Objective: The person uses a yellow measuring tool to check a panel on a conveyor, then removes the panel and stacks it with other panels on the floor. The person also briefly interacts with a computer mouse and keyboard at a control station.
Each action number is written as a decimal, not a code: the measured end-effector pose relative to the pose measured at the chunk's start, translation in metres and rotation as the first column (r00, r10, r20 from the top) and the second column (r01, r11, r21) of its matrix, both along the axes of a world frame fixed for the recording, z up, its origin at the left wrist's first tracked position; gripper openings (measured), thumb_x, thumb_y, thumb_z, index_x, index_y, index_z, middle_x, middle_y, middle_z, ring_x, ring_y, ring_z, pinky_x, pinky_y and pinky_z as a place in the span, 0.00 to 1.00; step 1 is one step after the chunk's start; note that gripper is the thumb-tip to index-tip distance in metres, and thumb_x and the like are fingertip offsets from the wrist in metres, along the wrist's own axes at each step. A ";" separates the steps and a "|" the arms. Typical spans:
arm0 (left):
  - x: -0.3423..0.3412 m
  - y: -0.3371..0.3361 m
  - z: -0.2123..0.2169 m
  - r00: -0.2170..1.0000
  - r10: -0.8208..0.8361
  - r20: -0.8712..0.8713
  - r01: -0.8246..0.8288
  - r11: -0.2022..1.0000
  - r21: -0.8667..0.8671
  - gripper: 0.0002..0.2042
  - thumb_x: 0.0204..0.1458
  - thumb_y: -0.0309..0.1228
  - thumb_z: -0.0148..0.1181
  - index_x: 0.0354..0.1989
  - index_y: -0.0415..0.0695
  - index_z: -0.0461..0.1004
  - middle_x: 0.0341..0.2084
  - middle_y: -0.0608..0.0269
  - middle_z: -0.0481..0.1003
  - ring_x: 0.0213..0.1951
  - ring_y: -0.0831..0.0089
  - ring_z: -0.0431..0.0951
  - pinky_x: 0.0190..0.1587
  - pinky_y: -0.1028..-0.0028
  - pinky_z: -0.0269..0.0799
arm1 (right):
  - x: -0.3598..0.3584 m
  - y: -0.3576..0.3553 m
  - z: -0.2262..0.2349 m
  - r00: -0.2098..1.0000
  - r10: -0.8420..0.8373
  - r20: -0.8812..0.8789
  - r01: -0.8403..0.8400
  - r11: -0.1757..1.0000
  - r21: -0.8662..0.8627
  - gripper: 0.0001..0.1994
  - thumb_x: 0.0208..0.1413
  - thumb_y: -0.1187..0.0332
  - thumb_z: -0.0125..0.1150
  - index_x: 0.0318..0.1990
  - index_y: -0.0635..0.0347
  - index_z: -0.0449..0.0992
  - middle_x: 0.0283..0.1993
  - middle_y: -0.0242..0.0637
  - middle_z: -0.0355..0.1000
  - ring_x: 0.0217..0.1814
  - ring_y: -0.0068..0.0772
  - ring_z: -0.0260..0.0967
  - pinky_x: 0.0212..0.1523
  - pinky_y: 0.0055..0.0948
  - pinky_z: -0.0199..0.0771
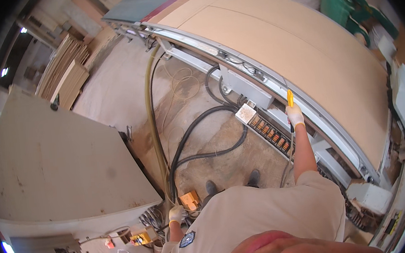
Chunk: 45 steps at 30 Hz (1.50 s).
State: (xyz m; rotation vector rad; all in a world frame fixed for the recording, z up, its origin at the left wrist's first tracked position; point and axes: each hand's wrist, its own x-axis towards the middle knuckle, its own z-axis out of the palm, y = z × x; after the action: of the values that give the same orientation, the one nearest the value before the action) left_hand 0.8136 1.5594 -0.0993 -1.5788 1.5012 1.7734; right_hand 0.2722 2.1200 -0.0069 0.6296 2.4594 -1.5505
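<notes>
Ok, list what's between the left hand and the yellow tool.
From left hand to yellow tool, head view: orange box, left shoe, floor, black hose, cable chain.

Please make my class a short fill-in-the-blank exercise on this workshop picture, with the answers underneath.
1. The right hand grips a handheld tool whose upper part is coloured ____.
2. Near the left hand is a box-shaped block coloured ____.
3. The big grey cabinet stands on the person's ____ side.
4. The number of the person's shoes visible on the floor is ____.

Missing words: yellow; orange; left; two.
</notes>
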 end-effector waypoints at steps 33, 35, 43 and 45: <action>0.125 -0.094 0.155 0.886 0.349 0.304 0.187 0.331 -0.925 0.31 0.46 0.41 0.66 0.55 0.34 0.68 0.57 0.42 0.68 0.58 0.47 0.68 0.58 0.53 0.69 | 0.134 -0.261 -0.043 0.876 0.343 0.338 -0.359 0.933 -0.016 0.08 0.60 0.69 0.46 0.44 0.59 0.66 0.29 0.37 0.69 0.13 0.29 0.61 0.11 0.30 0.63; 0.132 -0.102 0.145 0.904 0.304 0.301 0.187 0.351 -0.917 0.34 0.46 0.37 0.66 0.61 0.32 0.66 0.61 0.40 0.66 0.61 0.46 0.67 0.63 0.55 0.66 | 0.133 -0.272 -0.043 0.912 0.331 0.244 -0.359 0.930 0.081 0.08 0.59 0.66 0.52 0.38 0.62 0.70 0.26 0.35 0.69 0.16 0.28 0.64 0.13 0.31 0.68; 0.117 -0.182 0.181 0.760 -0.135 0.636 0.557 0.639 -0.530 0.29 0.57 0.54 0.48 0.37 0.36 0.83 0.37 0.37 0.81 0.42 0.43 0.83 0.47 0.52 0.78 | 0.131 -0.297 -0.012 0.990 0.083 0.118 -0.090 0.994 0.058 0.09 0.61 0.68 0.49 0.45 0.62 0.66 0.26 0.38 0.68 0.11 0.31 0.61 0.10 0.34 0.64; 0.090 -0.186 0.182 0.718 -0.309 0.623 0.671 0.544 -0.504 0.29 0.56 0.53 0.48 0.38 0.34 0.82 0.38 0.34 0.80 0.44 0.42 0.81 0.50 0.52 0.76 | 0.137 -0.289 -0.004 0.995 0.043 0.086 -0.045 0.999 0.011 0.08 0.61 0.68 0.48 0.44 0.61 0.66 0.27 0.38 0.68 0.11 0.30 0.61 0.11 0.33 0.65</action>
State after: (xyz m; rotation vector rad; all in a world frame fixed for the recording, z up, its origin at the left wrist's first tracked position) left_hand 0.9032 1.3733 0.0832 -1.4465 2.2035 0.4010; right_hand 0.4095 1.8309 -0.0109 0.6261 2.4059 -1.4611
